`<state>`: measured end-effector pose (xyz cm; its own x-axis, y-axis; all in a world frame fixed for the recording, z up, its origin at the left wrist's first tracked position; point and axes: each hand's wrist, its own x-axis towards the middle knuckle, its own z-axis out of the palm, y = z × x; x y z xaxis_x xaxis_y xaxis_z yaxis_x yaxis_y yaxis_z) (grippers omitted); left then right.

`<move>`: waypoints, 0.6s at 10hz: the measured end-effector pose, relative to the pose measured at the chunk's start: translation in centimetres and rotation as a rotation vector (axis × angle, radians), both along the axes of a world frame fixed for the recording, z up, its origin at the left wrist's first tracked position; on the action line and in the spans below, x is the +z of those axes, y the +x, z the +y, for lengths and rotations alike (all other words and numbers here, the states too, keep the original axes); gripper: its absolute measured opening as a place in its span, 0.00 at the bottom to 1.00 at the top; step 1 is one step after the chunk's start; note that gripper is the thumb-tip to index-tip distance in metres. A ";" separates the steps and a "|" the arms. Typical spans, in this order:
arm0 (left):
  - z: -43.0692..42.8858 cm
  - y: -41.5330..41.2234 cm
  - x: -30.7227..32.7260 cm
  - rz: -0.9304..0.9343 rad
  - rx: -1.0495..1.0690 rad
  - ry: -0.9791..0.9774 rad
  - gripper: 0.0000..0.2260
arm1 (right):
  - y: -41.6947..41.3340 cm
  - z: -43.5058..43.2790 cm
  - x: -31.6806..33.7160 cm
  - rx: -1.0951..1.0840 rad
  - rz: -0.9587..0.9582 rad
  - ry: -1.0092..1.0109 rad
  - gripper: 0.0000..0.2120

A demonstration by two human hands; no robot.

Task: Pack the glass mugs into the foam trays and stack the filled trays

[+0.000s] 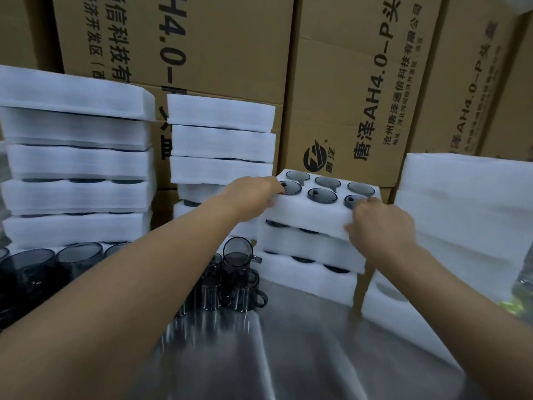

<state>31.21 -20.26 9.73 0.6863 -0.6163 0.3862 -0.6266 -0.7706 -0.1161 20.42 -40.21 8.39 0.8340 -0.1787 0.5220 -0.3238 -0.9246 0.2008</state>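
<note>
A white foam tray point(311, 215) filled with several dark glass mugs lies on top of two other filled trays point(305, 249) on the steel table. My left hand point(253, 194) grips the top tray's near left corner, fingers over its upper face. My right hand point(380, 223) grips its near right corner, thumb under the edge. Loose dark glass mugs point(236, 272) stand in a cluster on the table, just left of that stack and partly behind my left forearm.
Tall stacks of filled foam trays stand at the left point(78, 163) and the back middle point(222, 140). More mugs point(43, 267) stand at the far left. A pile of foam point(461, 215) rises at the right. Cardboard cartons point(346, 90) wall the back. The steel table point(288, 356) lies below.
</note>
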 end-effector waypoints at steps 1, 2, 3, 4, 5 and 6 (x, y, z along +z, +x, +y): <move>-1.4 1.1 -0.6 -0.022 0.075 0.037 0.13 | 1.8 -0.2 0.1 -0.052 0.054 0.087 0.07; -2.1 1.5 -1.6 -0.038 0.107 0.056 0.17 | 2.8 -0.2 -0.7 -0.077 0.099 0.134 0.13; -1.4 0.7 -2.4 0.127 0.089 -0.021 0.22 | 2.5 0.0 -1.4 -0.081 0.108 0.182 0.20; 0.6 -2.6 -1.8 0.159 0.023 -0.245 0.22 | 0.5 0.3 -0.3 -0.048 0.058 0.327 0.17; 5.0 -8.6 -0.3 0.092 -0.068 -0.631 0.17 | -3.4 0.4 2.1 0.075 -0.198 0.487 0.11; 12.3 -15.5 2.1 0.055 -0.256 -0.896 0.13 | -9.1 1.0 5.2 0.337 -0.378 0.793 0.10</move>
